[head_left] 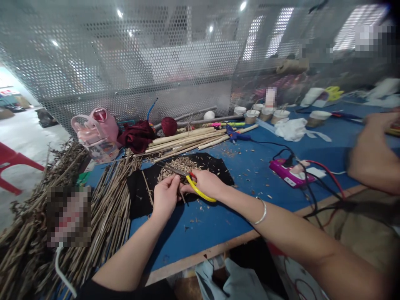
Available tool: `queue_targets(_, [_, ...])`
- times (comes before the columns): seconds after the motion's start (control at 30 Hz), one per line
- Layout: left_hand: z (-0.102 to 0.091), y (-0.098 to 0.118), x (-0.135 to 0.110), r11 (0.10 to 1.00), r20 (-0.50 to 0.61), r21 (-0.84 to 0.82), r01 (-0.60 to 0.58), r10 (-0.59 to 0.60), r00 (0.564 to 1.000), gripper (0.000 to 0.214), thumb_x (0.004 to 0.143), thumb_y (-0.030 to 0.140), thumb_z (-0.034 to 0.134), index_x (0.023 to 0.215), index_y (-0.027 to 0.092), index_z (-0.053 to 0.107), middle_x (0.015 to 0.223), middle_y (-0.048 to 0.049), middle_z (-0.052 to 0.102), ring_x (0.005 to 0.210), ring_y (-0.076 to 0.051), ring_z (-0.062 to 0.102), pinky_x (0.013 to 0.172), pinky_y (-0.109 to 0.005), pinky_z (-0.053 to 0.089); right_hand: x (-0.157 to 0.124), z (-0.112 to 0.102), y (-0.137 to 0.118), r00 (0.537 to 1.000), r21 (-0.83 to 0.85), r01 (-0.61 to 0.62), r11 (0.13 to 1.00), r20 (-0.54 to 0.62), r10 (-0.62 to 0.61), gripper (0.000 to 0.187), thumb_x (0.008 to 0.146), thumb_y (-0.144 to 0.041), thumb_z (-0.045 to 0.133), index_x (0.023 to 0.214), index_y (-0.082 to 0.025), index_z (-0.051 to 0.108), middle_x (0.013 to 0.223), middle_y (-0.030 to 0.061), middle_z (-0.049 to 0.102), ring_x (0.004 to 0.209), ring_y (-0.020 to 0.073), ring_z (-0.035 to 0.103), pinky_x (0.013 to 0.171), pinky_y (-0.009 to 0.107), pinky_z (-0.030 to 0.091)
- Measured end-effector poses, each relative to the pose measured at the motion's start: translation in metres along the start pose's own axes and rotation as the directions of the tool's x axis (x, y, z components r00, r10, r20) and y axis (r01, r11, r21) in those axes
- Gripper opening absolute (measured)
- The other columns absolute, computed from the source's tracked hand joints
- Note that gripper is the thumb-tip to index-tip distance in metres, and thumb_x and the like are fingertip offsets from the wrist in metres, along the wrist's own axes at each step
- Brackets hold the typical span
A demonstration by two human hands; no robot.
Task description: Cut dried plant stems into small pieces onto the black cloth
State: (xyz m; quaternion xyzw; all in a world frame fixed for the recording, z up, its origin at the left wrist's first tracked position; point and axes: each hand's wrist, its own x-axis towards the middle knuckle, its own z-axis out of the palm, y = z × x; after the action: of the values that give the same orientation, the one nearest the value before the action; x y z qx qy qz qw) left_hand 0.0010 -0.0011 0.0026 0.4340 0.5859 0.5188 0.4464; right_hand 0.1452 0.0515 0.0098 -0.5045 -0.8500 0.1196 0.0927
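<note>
My right hand [204, 182] is closed around yellow-handled scissors [195, 186], whose blades point left over a black cloth [142, 196]. My left hand [165, 196] pinches a thin brown twig [181, 192] right at the blades. A heap of short cut twig bits [181, 163] lies on the cloth just beyond both hands. A silver bangle [261, 212] circles my right wrist.
Bundles of long dry twigs [106, 204] fill the left of the blue table [250, 166]. Pale bamboo sticks [184, 139], a blue glue gun [233, 134], a pink power strip [289, 173] with cables and paper cups [279, 116] lie beyond. Another person's arm [373, 154] reaches in at right.
</note>
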Motion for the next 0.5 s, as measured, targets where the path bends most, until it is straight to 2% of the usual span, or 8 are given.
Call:
queue_targets(0.2, [0.002,0.001,0.0,0.998,-0.046,-0.062,0.014,-0.017,0.999,0.039,0.07,0.052,0.054,0.084,0.016,0.059,0.059,0.0016,0.054,0.043,-0.008,0.048,0.034,-0.015,0.036,0.0,-0.005,0.0,1.0,-0.018,-0.03,0.999,0.007,0.03,0.06,0.064,-0.074,0.047,0.088,-0.02,0.054,0.08,0.0064,0.064,0.072,0.0213,0.061,0.055,0.025,0.033])
queue_targets(0.33, [0.001,0.002,0.0,0.993,0.0,-0.102,0.057,-0.058,0.998,0.035,0.068,0.048,0.059,0.08,0.016,0.056,0.06,0.0027,0.053,0.043,-0.007,0.049,0.036,-0.017,0.041,-0.005,-0.01,0.0,0.999,-0.025,0.03,0.999,0.041,-0.029,0.066,0.061,-0.075,0.048,0.096,-0.018,0.05,0.085,0.0078,0.064,0.075,0.0236,0.061,0.056,0.026,0.034])
queue_targets(0.5, [0.0,0.001,0.001,0.992,0.032,-0.127,0.016,-0.012,0.999,0.037,0.066,0.048,0.062,0.079,0.014,0.059,0.058,0.0024,0.053,0.041,-0.006,0.047,0.036,-0.016,0.04,-0.008,-0.013,-0.001,0.998,-0.009,0.037,0.999,0.059,-0.036,0.067,0.064,-0.075,0.045,0.099,-0.018,0.047,0.088,0.0089,0.063,0.075,0.0233,0.061,0.057,0.027,0.034])
